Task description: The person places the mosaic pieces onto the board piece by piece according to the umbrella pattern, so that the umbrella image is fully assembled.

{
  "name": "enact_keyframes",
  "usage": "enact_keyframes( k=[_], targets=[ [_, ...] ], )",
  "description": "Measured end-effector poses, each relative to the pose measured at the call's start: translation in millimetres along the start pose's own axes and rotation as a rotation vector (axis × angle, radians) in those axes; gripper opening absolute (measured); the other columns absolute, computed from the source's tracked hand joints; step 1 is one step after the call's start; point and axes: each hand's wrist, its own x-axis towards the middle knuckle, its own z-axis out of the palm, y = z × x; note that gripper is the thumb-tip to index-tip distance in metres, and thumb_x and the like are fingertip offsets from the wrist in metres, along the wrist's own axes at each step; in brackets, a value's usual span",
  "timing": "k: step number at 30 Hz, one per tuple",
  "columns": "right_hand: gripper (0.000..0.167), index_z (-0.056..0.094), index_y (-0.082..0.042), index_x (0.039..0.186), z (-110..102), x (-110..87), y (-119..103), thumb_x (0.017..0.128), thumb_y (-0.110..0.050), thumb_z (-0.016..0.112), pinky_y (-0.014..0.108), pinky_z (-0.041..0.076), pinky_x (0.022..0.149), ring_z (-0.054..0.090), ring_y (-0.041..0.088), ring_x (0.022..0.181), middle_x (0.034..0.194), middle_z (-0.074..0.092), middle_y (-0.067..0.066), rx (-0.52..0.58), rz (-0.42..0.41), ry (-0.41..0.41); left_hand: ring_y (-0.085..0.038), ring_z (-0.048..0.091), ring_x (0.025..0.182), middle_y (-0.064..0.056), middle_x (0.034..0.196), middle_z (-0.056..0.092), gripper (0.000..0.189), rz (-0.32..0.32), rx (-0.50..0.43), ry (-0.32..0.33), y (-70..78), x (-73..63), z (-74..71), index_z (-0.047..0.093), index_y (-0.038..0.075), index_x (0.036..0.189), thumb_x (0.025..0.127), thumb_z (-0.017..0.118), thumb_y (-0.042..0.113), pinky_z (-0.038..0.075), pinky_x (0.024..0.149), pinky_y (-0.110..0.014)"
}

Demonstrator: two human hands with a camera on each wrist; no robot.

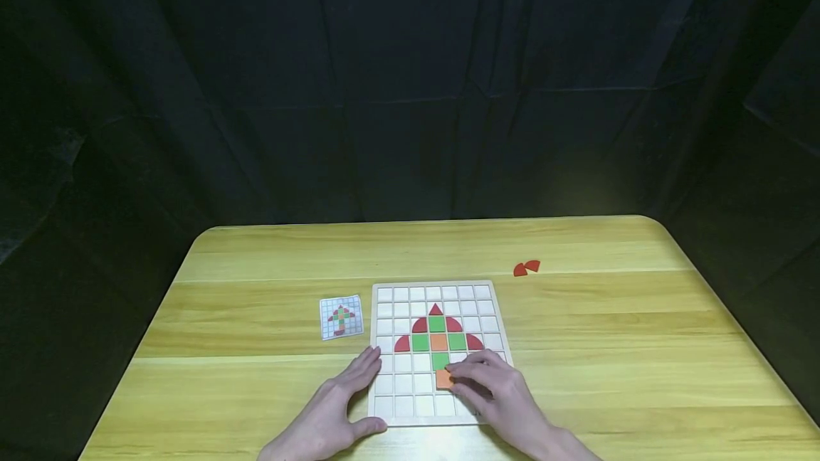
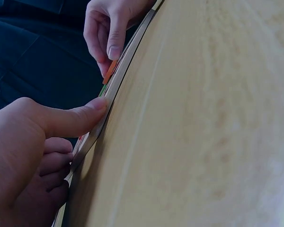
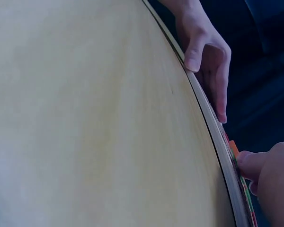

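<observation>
A white gridded board lies on the table, bearing a pattern of green squares, red curved pieces, a red triangle and an orange square. My right hand pinches a second orange square tile at its right edge, just below the lowest green square. That tile looks tilted in the left wrist view, partly covered by the fingers. Along the board's left side, my left hand rests with fingers extended, its thumb touching the near-left corner. The right hand hides some cells at the lower right.
Left of the board lies a small pattern card printed with a similar figure on a grid. Two red quarter-round pieces sit on the wooden table beyond the board's far-right corner. A dark curtain hangs behind the table.
</observation>
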Motion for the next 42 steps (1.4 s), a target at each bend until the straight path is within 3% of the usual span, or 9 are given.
enact_keyframes(
  k=[8, 24, 30, 34, 39, 42],
  targets=[
    [0.024, 0.077, -0.007, 0.102, 2.9, -1.0, -0.1, 0.079, -0.003, 0.082, 0.009, 0.052, 0.079, 0.065, 0.012, 0.089, 0.102, 0.071, 0.003, -0.010, -0.082, 0.011, -0.025, 0.025, 0.152, -0.002, 0.165, 0.027, 0.084, -0.010, -0.003, -0.009, 0.5, -0.3, -0.4, 0.038, 0.003, 0.152, 0.087, 0.076, 0.041, 0.031, 0.120, -0.041],
    [0.025, 0.078, -0.007, 0.100, 3.1, -1.7, -0.7, 0.076, 0.000, 0.082, 0.010, 0.053, 0.083, 0.066, 0.015, 0.091, 0.104, 0.074, 0.005, -0.004, -0.058, 0.020, -0.026, 0.025, 0.152, -0.003, 0.165, 0.027, 0.084, -0.004, 0.000, -0.007, -0.1, -0.1, -0.3, 0.038, 0.002, 0.152, 0.087, 0.076, 0.040, 0.029, 0.120, -0.041],
    [0.027, 0.078, -0.009, 0.098, -6.8, -1.6, 10.4, 0.075, 0.003, 0.082, 0.009, 0.052, 0.083, 0.068, 0.014, 0.091, 0.100, 0.074, 0.002, 0.007, 0.045, 0.046, -0.026, 0.025, 0.152, -0.004, 0.165, 0.027, 0.085, 0.000, -0.004, -0.008, 0.2, 0.4, -0.3, 0.038, 0.001, 0.152, 0.087, 0.076, 0.040, 0.029, 0.120, -0.041],
    [0.024, 0.077, -0.009, 0.096, -19.8, -0.4, 24.9, 0.075, 0.003, 0.083, 0.008, 0.052, 0.070, 0.067, 0.010, 0.083, 0.096, 0.073, 0.001, -0.024, 0.142, 0.091, -0.026, 0.025, 0.151, -0.005, 0.164, 0.027, 0.084, 0.007, 0.003, -0.003, 0.4, 0.9, -0.6, 0.038, 0.001, 0.152, 0.087, 0.076, 0.039, 0.030, 0.120, -0.042],
    [0.026, 0.078, -0.009, 0.098, -37.7, 3.6, 50.6, 0.075, 0.000, 0.084, 0.004, 0.048, 0.079, 0.068, 0.012, 0.086, 0.095, 0.074, 0.000, -0.144, 0.276, 0.156, -0.027, 0.026, 0.151, -0.005, 0.164, 0.028, 0.084, 0.006, 0.006, -0.005, 0.3, 0.9, -0.7, 0.038, 0.001, 0.152, 0.087, 0.075, 0.041, 0.031, 0.120, -0.042],
    [0.025, 0.078, -0.007, 0.098, -46.8, 7.4, 67.4, 0.075, -0.003, 0.085, 0.008, 0.047, 0.085, 0.069, 0.019, 0.091, 0.095, 0.076, 0.003, -0.253, 0.359, 0.187, -0.027, 0.026, 0.151, -0.005, 0.164, 0.027, 0.085, 0.001, 0.001, -0.010, -0.1, 0.8, -0.5, 0.038, 0.002, 0.152, 0.087, 0.075, 0.042, 0.031, 0.120, -0.043]
  ],
)
